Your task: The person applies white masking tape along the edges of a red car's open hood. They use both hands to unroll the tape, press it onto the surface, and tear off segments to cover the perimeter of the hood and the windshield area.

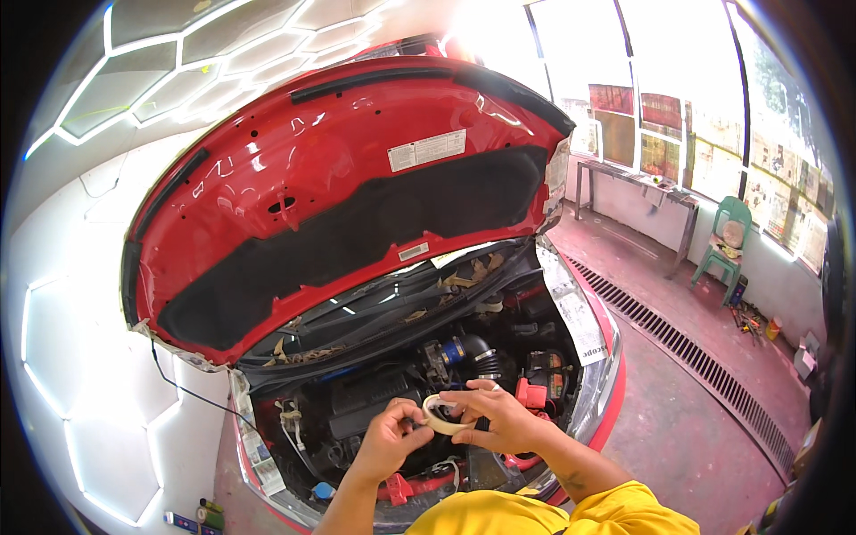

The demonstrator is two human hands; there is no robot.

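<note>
A roll of cream masking tape (442, 426) is held up over the open engine bay. My right hand (505, 421), a ring on one finger, grips the roll from its right side. My left hand (390, 440) is closed at the roll's left edge, thumb and finger pinched together against the tape; whether a loose end is between them is too small to tell. Beneath the hands lie the black engine cover (374, 403), a blue hose joint (455, 350) with a ribbed black duct, and a red battery terminal cover (531, 393).
The red hood (357, 143) stands raised, propped by a thin rod (205, 399). Paper masks the right fender (571, 303). Dry leaves lie along the windshield base. On the right are a floor drain grate (687, 357), a green chair (727, 236) and a bench (633, 183).
</note>
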